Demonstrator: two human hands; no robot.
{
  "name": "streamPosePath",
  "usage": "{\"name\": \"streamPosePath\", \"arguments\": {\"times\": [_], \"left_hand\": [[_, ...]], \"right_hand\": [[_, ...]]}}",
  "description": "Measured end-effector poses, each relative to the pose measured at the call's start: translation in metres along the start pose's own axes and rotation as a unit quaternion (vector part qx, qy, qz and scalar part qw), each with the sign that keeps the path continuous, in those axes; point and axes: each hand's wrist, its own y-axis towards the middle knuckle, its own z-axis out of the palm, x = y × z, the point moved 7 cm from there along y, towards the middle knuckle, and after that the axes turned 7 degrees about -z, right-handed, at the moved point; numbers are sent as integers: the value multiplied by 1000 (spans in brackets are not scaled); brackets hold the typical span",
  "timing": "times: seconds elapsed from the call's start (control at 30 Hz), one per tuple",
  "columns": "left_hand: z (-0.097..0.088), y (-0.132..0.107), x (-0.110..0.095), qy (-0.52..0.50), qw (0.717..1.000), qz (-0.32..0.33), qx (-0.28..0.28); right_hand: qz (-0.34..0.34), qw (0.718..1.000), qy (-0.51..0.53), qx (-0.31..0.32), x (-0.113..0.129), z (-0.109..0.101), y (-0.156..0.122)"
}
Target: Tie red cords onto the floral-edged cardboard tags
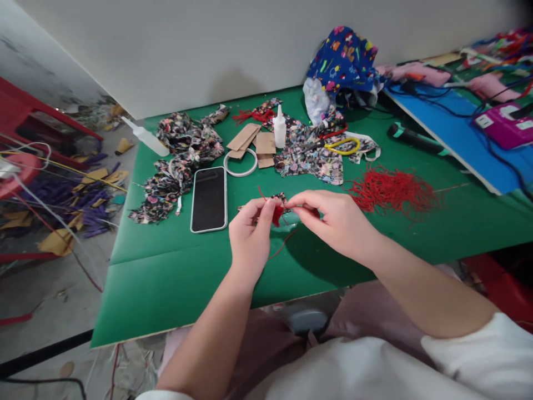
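Above the green table, my left hand (255,228) is closed, thumb over fingers, around a small piece of dark floral fabric (280,196) with red material (277,214) at its lower edge. Close on its right, my right hand (328,218) pinches at the edge of the same piece; what lies between its fingertips is too small to make out. A thin red cord (283,244) trails below the hands. To the right lies a loose heap of red cords (391,189). Yellow-handled scissors (342,146) rest on flat floral fabric (310,165) behind my right hand.
A phone (209,199) lies left of my hands, beside bunched floral fabric (187,139). Behind are a white ring (240,173), brown cardboard pieces (265,143) and an upright white squeeze bottle (280,129). A second bottle (150,140) lies tilted at the left edge. A blue board (453,133) bears cables.
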Motion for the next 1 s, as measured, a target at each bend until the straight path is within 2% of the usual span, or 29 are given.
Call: {"name": "streamPosePath", "arguments": {"times": [0.23,0.53,0.63,0.7,0.77,0.87,0.93,1.0], "left_hand": [[-3,-3,-4,130,990,59,-23],[-1,-2,-5,145,987,64,-5],[-1,-1,-6,137,988,69,2],[-2,-1,-9,155,984,89,-5],[-4,-2,-15,189,974,124,-20],[-5,-5,-22,221,960,166,-42],[-7,-6,-25,225,956,181,-57],[-9,-7,-27,222,954,188,-71]], "right_hand": [[-28,999,-28,9,8,4,-2],[-52,998,-42,4,15,9,-5],[-21,1000,-19,4,12,12,-6],[41,998,52,15,3,17,-7],[127,973,188,42,-7,28,-8],[227,888,395,68,-14,48,-12],[251,846,468,53,-17,53,-12],[250,832,494,29,-20,52,-12]]}}
